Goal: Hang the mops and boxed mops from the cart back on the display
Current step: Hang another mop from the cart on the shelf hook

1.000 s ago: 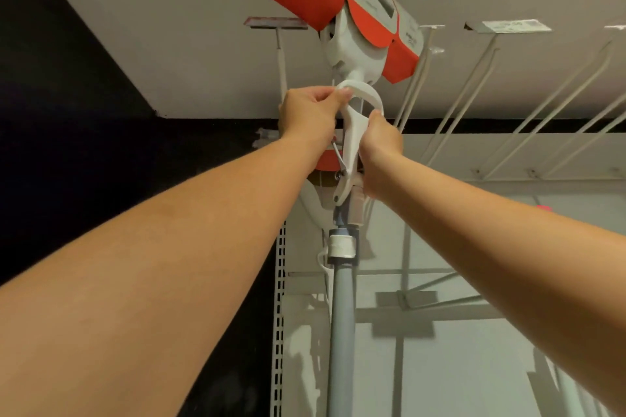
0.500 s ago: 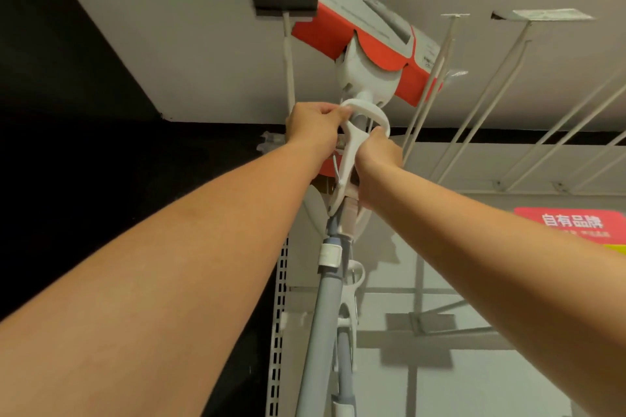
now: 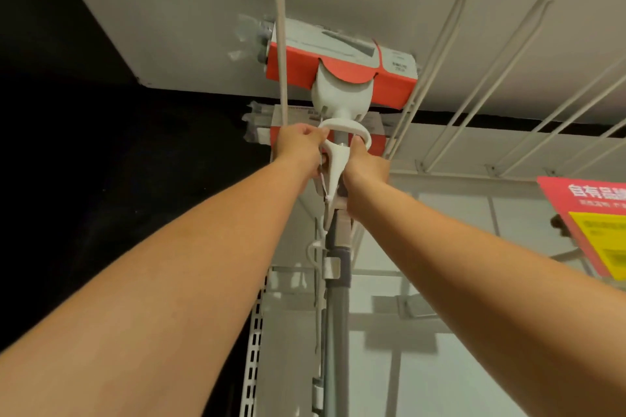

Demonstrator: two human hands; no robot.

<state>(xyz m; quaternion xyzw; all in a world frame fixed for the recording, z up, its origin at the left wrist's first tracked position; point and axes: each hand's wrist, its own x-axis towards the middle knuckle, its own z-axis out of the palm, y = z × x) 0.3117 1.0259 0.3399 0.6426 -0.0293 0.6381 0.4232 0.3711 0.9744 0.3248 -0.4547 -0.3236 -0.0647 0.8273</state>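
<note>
White plastic lever [image 3: 333, 162] of a mop [image 3: 342, 95], gripped overhead from both sides. Left hand [image 3: 299, 145]: fingers curled, pinching the rim of the white loop [image 3: 345, 127] at the lever's top. Right hand [image 3: 364, 162]: fingers curled round the lever's other side, a fingertip showing at the loop. Held high and upright, probably to steer the mop onto the display peg [image 3: 281, 44] that runs just above the left hand's knuckles — whether already seated there, cannot be told. Directly above both hands: mop head in a red-and-grey cardboard sleeve [image 3: 342, 68], clear plastic wrap at the end over the left hand, pale neck emerging from a curved cut-out. Below the wrists: grey pole [image 3: 337, 332] with a pale collar, dropping straight down between the forearms. Beyond the right hand — bare white pegs [image 3: 474, 61] and a red sign [image 3: 589, 223].
</note>
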